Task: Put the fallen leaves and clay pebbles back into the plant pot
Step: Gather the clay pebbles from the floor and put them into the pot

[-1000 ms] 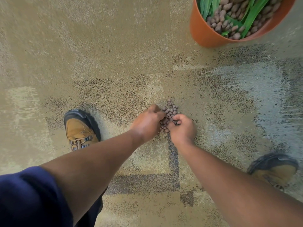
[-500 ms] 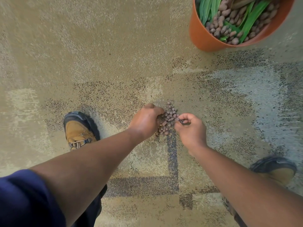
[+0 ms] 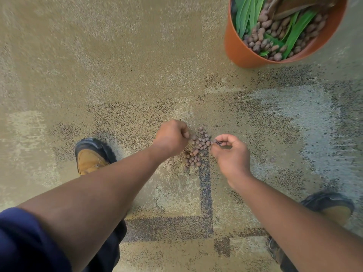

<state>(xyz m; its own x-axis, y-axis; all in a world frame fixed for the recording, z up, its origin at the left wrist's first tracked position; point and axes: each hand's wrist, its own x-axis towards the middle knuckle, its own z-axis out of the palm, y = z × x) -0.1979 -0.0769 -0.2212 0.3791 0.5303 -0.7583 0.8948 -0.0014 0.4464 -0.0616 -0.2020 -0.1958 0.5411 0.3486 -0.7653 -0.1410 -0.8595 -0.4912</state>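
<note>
A small heap of brown clay pebbles [image 3: 197, 149] lies on the carpet between my hands. My left hand [image 3: 172, 137] is a closed fist touching the heap's left edge; what it encloses is hidden. My right hand [image 3: 229, 152] sits just right of the heap, thumb and forefinger pinching a pebble at its upper right edge. The orange plant pot [image 3: 238, 52] stands at the top right, filled with pebbles and long green leaves. I see no loose leaves on the floor.
The floor is tan carpet [image 3: 117, 65] with dark speckled patches. My left shoe [image 3: 92, 156] is left of the heap and my right shoe [image 3: 332, 208] is at the lower right. Bare carpet separates the heap from the pot.
My right hand has moved off the heap to its right side and now pinches a pebble. My left hand has lifted slightly at the heap's left edge, uncovering more pebbles.
</note>
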